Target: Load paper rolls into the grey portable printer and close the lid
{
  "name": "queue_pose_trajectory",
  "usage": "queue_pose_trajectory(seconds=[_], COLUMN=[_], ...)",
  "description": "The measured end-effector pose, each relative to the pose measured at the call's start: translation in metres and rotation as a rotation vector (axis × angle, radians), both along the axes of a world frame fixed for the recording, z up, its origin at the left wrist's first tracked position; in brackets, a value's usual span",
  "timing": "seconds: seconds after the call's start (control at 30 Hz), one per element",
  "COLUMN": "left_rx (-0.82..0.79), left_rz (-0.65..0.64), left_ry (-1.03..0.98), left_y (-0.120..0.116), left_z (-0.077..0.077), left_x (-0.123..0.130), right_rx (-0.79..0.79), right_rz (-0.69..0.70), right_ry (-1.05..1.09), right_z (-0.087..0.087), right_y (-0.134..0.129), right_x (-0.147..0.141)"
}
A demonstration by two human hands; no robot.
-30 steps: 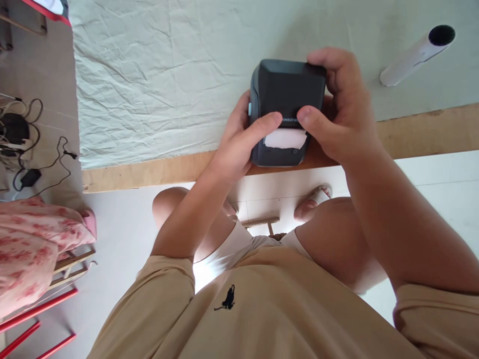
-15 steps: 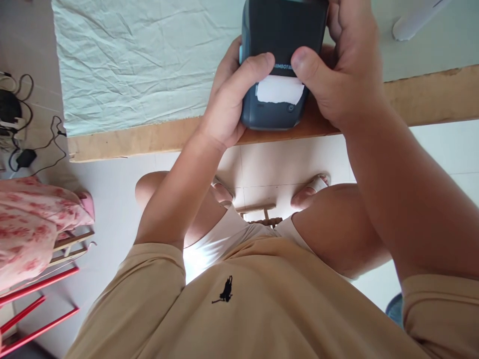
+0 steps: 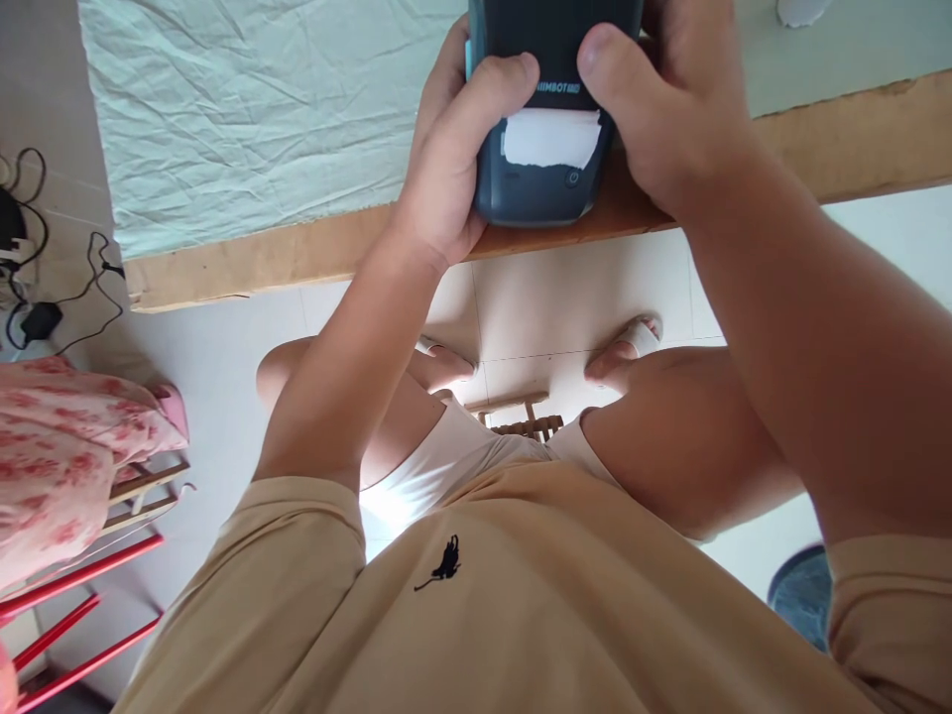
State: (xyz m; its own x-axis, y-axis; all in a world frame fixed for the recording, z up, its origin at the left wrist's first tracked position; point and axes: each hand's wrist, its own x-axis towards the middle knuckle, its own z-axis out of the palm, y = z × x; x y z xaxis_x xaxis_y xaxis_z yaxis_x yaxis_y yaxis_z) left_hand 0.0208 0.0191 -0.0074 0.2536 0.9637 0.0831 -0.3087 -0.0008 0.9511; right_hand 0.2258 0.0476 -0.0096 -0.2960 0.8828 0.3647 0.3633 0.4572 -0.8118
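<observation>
Between my two hands I hold a dark label printer [image 3: 535, 198] at the table's front edge; the top of the picture cuts off its far end. A torn-edged strip of white paper [image 3: 550, 137] sticks out of its slot, above a small power button. My left hand [image 3: 453, 149] is closed round the printer's left side, thumb on the top face beside the lettering. My right hand [image 3: 676, 109] grips the right side, its thumb also on top. The other fingers of both hands are mostly hidden behind the casing.
A wrinkled pale green cloth [image 3: 260, 109] covers the table, whose bare wooden edge [image 3: 260, 268] faces me. A white object [image 3: 801, 10] lies at the top right. Black cables and an adapter [image 3: 41, 322] are on the floor at left, near red bars [image 3: 89, 575]. A dark bin-like thing [image 3: 803, 590] stands lower right.
The printer and both hands sit slightly higher in the picture, as does the table edge, so the view has shifted. My grip looks the same, and the paper strip still sticks out.
</observation>
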Motion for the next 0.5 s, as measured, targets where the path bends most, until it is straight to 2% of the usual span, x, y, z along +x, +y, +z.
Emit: queue_pose_trajectory(seconds=[0.13, 0.3, 0.4, 0.5], left_rx=[-0.023, -0.008, -0.019, -0.052], left_rz=[-0.029, -0.016, 0.004, -0.012], left_ry=[0.056, 0.096, 0.133, 0.054], left_y=[0.001, 0.0, -0.001, -0.001], left_z=[0.002, 0.003, 0.003, 0.004], left_x=[0.002, 0.004, 0.003, 0.003], right_rx=[0.061, 0.1, 0.123, 0.157], right_rz=[-0.035, -0.142, -0.158, -0.13], right_ry=[-0.083, -0.145, -0.172, -0.177], right_z=[0.004, -0.006, -0.011, -0.01], right_y=[-0.002, 0.003, 0.005, 0.004], right_x=[0.001, 0.0, 0.001, 0.001])
